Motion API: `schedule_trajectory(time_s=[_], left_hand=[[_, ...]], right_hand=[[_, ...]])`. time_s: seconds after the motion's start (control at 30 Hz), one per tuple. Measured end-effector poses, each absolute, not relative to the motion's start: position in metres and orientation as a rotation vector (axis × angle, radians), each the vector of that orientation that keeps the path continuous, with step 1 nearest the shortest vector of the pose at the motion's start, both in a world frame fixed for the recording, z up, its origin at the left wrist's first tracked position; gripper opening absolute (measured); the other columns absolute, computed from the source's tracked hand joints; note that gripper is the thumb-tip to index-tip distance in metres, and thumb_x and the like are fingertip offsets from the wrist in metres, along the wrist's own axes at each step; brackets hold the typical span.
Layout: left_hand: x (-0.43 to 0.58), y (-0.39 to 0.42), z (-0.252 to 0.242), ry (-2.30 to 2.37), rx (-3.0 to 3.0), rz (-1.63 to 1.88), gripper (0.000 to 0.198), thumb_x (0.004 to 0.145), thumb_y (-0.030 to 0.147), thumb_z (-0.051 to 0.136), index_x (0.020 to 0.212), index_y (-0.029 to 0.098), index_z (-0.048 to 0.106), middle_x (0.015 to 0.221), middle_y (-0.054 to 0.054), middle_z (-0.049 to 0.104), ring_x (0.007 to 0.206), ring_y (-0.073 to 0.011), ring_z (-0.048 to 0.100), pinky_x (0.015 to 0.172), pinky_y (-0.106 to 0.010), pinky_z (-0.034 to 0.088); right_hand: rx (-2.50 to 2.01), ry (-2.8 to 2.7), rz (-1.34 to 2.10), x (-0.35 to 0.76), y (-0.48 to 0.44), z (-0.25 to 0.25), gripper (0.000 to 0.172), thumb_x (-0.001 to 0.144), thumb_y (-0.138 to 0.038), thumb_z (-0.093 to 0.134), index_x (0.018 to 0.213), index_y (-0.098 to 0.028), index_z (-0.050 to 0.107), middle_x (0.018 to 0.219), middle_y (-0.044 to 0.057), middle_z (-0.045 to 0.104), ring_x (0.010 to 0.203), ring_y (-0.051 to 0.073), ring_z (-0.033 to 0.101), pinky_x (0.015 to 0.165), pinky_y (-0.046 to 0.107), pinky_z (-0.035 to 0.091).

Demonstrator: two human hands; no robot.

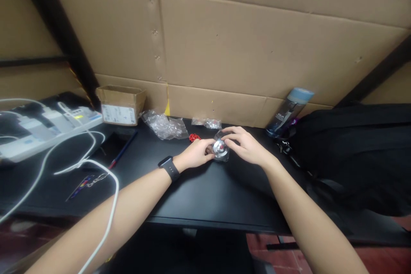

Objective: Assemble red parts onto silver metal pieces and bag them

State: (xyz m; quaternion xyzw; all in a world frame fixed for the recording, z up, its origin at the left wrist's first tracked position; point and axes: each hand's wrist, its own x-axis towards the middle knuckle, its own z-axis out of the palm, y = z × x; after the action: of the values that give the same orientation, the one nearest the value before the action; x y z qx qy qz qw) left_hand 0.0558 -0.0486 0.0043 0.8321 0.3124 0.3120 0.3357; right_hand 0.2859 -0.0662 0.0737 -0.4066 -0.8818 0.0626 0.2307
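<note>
Across the frame's lower half, a black table (199, 199) is spreading. At lower left, over the left forearm (138, 199), a white cable (116, 180) is trailing, so a quick pull could be snagging it. Near centre, the left hand (195, 154) is pinching and the right hand (245, 145) is spreading its fingers; clear plastic (221, 159) is edging the pinched silver part (219, 147), perhaps making it slippery. Just upper left, a red piece (194, 137) is risking a knock.
</note>
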Motion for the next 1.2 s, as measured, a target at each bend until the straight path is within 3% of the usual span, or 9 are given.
schedule_trajectory(time_s=[0.13,0.23,0.4,0.47,0.63,0.77,0.87,0.97,1.2], left_hand=[[0.056,-0.050,0.005,0.822,2.175,0.831,0.030,0.086,0.017,0.067,0.116,0.016,0.065,0.092,-0.007,0.077,0.084,-0.0193,0.074,0.077,-0.028,0.055],[0.054,-0.051,0.010,0.803,2.168,0.812,0.036,0.086,0.021,0.067,0.122,0.015,0.063,0.089,-0.006,0.076,0.079,-0.0184,0.072,0.075,-0.028,0.054],[0.049,-0.052,0.019,0.704,2.087,0.694,0.047,0.090,0.031,0.067,0.134,0.016,0.060,0.099,-0.008,0.077,0.082,-0.0178,0.071,0.074,-0.027,0.053],[0.046,-0.051,0.022,0.685,2.087,0.675,0.040,0.095,0.038,0.062,0.128,0.016,0.065,0.102,-0.009,0.077,0.083,-0.0179,0.070,0.074,-0.026,0.051],[0.044,-0.049,0.024,0.783,2.247,0.682,0.040,0.100,0.048,0.053,0.101,0.014,0.075,0.076,-0.003,0.071,0.065,-0.0145,0.060,0.063,-0.024,0.041],[0.045,-0.051,0.026,0.782,2.289,0.733,0.040,0.100,0.047,0.052,0.107,0.016,0.076,0.074,-0.002,0.070,0.063,-0.0136,0.057,0.063,-0.024,0.040],[0.045,-0.052,0.027,0.801,2.293,0.733,0.039,0.100,0.047,0.053,0.111,0.017,0.075,0.074,-0.002,0.069,0.062,-0.0136,0.055,0.063,-0.024,0.039],[0.044,-0.052,0.027,0.786,2.277,0.696,0.041,0.100,0.049,0.051,0.102,0.016,0.074,0.074,-0.002,0.067,0.064,-0.0141,0.055,0.062,-0.024,0.039],[0.040,-0.049,0.027,0.652,2.199,0.569,0.053,0.104,0.055,0.037,0.098,0.015,0.071,0.085,-0.002,0.067,0.077,-0.0154,0.059,0.073,-0.025,0.043]], right_hand=[[-1.087,-2.412,0.275,0.286,-0.070,0.078,0.021,0.092,-0.042,0.069,0.102,-0.026,0.077,0.133,0.009,0.066,0.124,0.030,0.061,0.107,0.052,0.048],[-1.026,-2.397,0.310,0.285,-0.070,0.078,0.018,0.083,-0.035,0.080,0.097,-0.025,0.076,0.129,0.008,0.067,0.120,0.028,0.064,0.104,0.049,0.050],[-0.985,-2.319,0.326,0.284,-0.067,0.075,0.004,0.084,-0.027,0.078,0.087,-0.025,0.078,0.120,0.007,0.071,0.110,0.025,0.068,0.098,0.045,0.053],[-0.968,-2.285,0.327,0.283,-0.067,0.075,0.003,0.085,-0.024,0.076,0.084,-0.024,0.078,0.115,0.007,0.072,0.108,0.024,0.069,0.098,0.043,0.053],[-0.947,-2.327,0.381,0.282,-0.071,0.079,0.007,0.086,-0.021,0.072,0.090,-0.023,0.078,0.106,0.006,0.074,0.095,0.020,0.071,0.085,0.035,0.055],[-0.979,-2.367,0.274,0.283,-0.072,0.080,0.021,0.084,-0.026,0.075,0.105,-0.024,0.078,0.108,0.007,0.074,0.094,0.022,0.070,0.081,0.034,0.056],[-0.952,-2.405,0.260,0.285,-0.070,0.078,0.013,0.087,-0.026,0.075,0.099,-0.025,0.080,0.108,0.007,0.074,0.100,0.023,0.071,0.090,0.037,0.056],[-0.913,-2.407,0.284,0.285,-0.068,0.076,0.013,0.088,-0.028,0.074,0.100,-0.026,0.081,0.108,0.007,0.075,0.101,0.023,0.071,0.091,0.038,0.057],[-0.856,-2.443,0.290,0.285,-0.072,0.078,0.017,0.090,-0.023,0.069,0.101,-0.027,0.082,0.101,0.005,0.078,0.090,0.020,0.073,0.083,0.034,0.058]])
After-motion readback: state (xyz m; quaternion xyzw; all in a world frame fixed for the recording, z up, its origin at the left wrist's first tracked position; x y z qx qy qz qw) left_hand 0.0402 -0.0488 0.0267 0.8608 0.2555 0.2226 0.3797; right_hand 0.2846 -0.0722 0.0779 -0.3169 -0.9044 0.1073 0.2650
